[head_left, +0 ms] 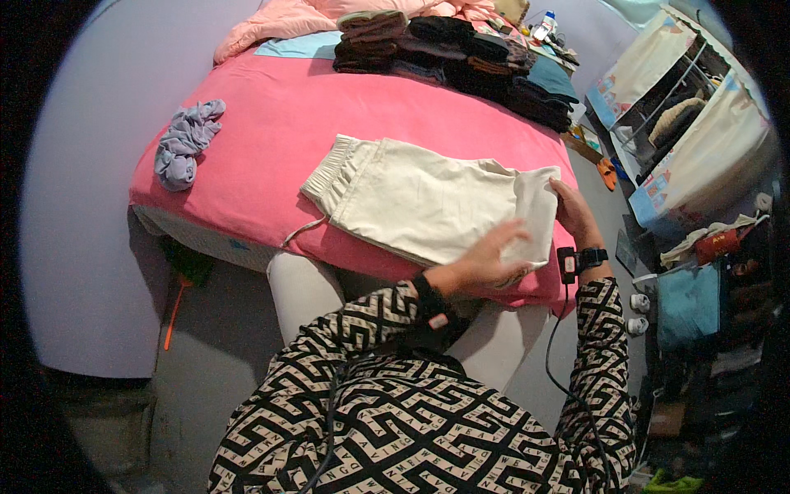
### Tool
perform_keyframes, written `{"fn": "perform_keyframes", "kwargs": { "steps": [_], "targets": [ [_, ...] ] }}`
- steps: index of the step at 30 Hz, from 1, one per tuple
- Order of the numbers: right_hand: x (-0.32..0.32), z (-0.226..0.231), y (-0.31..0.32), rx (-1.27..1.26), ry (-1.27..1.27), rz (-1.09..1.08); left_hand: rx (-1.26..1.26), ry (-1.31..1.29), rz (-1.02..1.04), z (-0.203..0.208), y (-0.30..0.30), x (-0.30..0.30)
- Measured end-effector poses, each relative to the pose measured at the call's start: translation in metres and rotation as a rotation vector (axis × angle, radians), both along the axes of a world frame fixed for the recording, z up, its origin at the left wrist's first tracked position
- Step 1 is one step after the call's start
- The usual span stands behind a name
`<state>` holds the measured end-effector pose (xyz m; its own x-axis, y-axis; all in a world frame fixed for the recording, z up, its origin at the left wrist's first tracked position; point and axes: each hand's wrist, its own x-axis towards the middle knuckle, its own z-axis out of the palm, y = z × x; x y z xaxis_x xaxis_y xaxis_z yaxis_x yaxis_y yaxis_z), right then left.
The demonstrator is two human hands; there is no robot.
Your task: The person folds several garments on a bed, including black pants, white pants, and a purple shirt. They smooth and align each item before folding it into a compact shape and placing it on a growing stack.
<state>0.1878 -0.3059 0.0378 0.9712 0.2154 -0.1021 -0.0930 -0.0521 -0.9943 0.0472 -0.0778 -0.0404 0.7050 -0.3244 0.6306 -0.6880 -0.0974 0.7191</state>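
Note:
A pair of cream pants [428, 193] lies folded lengthwise on the pink bedspread [271, 156]. Its gathered elastic waistband [333, 173] points left, and a drawstring trails off the near side of it. At the other end, the leg fabric makes a paler flap. My right hand [575, 216] pinches the far right corner of this flap, thumb and fingers closed on the cloth. Above the near edge of the same end is my left hand [491, 257], its fingers apart and slightly blurred. Whether its fingertips touch the fabric is hard to tell.
Stacks of folded dark clothes [444, 53] line the bed's far side. A crumpled grey-lilac cloth [188, 148] lies at the left. Curtained shelving [699, 140] stands to the right, with orange slippers [606, 174] on the floor. A cable [553, 362] hangs from my right wrist.

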Motion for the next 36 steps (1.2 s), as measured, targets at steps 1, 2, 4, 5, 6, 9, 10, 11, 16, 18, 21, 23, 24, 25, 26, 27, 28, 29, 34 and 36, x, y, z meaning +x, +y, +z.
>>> {"fn": "perform_keyframes", "kwargs": {
  "steps": [1, 2, 4, 5, 6, 9, 10, 11, 16, 18, 21, 23, 24, 25, 26, 27, 28, 29, 34, 36],
  "targets": [
    [-0.003, 0.0, 0.001, -0.07, 0.001, -0.016, 0.008, 0.129, 0.025, 0.006, 0.015, 0.015],
    [-0.009, -0.003, 0.001, -0.165, -0.035, 0.014, -0.058, 0.28, 0.124, 0.008, 0.035, 0.026],
    [-0.022, -0.014, 0.0, -0.314, -0.02, -0.031, -0.117, 0.333, 0.3, 0.011, 0.077, 0.048],
    [-0.03, -0.021, -0.003, -0.39, -0.004, -0.049, -0.143, 0.467, 0.334, 0.014, 0.094, 0.058],
    [-0.038, -0.028, -0.004, -0.461, -0.038, -0.072, -0.297, 0.642, 0.247, 0.013, 0.109, 0.06],
    [-0.059, -0.041, -0.009, -0.457, -0.195, -0.135, -0.551, 0.719, 0.116, 0.011, 0.127, 0.063],
    [-0.068, -0.043, -0.009, -0.411, -0.236, -0.101, -0.601, 0.715, 0.065, 0.011, 0.126, 0.063],
    [-0.079, -0.044, -0.01, -0.413, -0.252, -0.134, -0.661, 0.724, 0.022, 0.01, 0.122, 0.063],
    [-0.131, -0.042, -0.006, -0.452, -0.356, -0.004, -0.629, 0.703, -0.037, 0.004, 0.096, 0.073],
    [-0.143, -0.04, -0.001, -0.418, -0.236, -0.063, -0.618, 0.708, -0.055, -0.001, 0.094, 0.074],
    [-0.14, -0.021, 0.012, -0.352, -0.205, -0.105, -0.743, 0.753, -0.101, -0.008, 0.099, 0.071],
    [-0.129, 0.005, 0.029, -0.122, -0.271, 0.003, -0.933, 0.772, -0.155, -0.012, 0.102, 0.07],
    [-0.122, 0.021, 0.042, -0.03, -0.23, -0.01, -1.022, 0.803, -0.176, -0.013, 0.104, 0.069],
    [-0.115, 0.038, 0.059, 0.0, -0.282, 0.063, -1.104, 0.818, -0.207, -0.015, 0.105, 0.069],
    [-0.107, 0.054, 0.081, 0.029, -0.321, 0.099, -1.184, 0.838, -0.235, -0.016, 0.107, 0.068],
    [-0.099, 0.068, 0.106, -0.02, -0.367, 0.11, -1.23, 0.832, -0.285, -0.019, 0.108, 0.067],
    [-0.09, 0.08, 0.136, -0.024, -0.476, 0.209, -1.271, 0.831, -0.331, -0.022, 0.11, 0.066],
    [-0.081, 0.088, 0.165, -0.023, -0.425, 0.196, -1.307, 0.841, -0.369, -0.024, 0.11, 0.064],
    [-0.046, 0.055, 0.332, -0.341, -0.682, 0.544, -1.263, 0.864, -0.413, -0.04, 0.114, 0.048],
    [-0.056, 0.022, 0.37, 0.019, -0.003, 0.759, -1.336, 0.88, -0.43, -0.042, 0.111, 0.044]
  ]
}}
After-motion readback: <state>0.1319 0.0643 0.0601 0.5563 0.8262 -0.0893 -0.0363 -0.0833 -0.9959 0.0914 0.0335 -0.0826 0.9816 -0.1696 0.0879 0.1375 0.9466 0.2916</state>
